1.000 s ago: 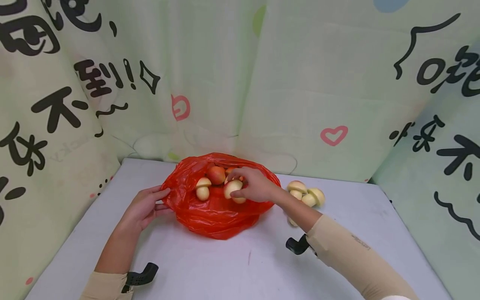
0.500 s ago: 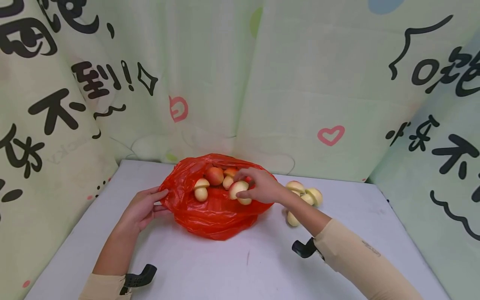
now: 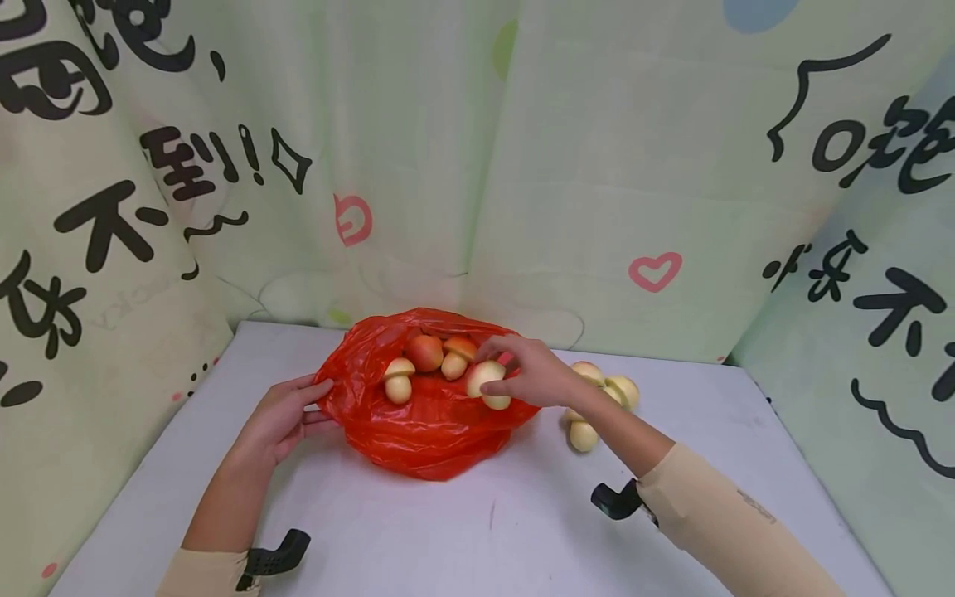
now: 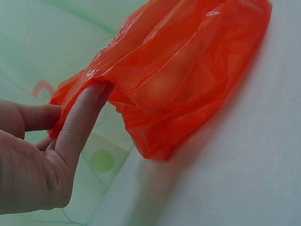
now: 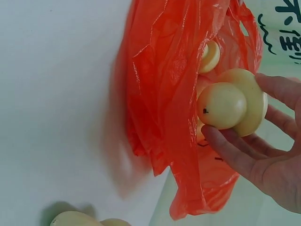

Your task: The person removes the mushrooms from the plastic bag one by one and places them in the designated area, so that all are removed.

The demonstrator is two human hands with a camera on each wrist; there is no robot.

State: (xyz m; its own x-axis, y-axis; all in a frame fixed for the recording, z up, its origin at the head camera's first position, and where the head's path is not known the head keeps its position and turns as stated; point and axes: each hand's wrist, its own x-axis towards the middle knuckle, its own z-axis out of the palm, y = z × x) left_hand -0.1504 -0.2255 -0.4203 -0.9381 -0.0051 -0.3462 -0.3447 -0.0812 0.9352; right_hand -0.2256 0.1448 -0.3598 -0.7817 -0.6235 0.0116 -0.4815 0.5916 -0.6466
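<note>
A red plastic bag (image 3: 433,452) lies on the table with its mouth spread open. My left hand (image 3: 279,414) pinches its left rim between thumb and fingers; the left wrist view shows the fingers (image 4: 77,117) tucked under the film. Over the right part of the mouth, my right hand (image 3: 533,373) holds a toy mushroom (image 3: 487,380) with a pale stem and reddish cap. In the right wrist view, thumb and fingers grip this mushroom (image 5: 225,106) around its cap. Inside the bag sit a pale-capped mushroom (image 3: 399,383), a red rounded one (image 3: 425,353) and an orange-capped one (image 3: 457,356).
Several more toy mushrooms (image 3: 622,391) stand on the white table (image 3: 462,539) right of the bag, partly behind my right forearm. A pale green printed curtain (image 3: 582,207) hangs around the table's back and sides. Black camera mounts (image 3: 279,554) stick out from both wrists.
My right hand has moved right with its mushroom, from over the bag's middle towards its right rim, uncovering the orange-capped mushroom. The left hand keeps its hold on the bag.
</note>
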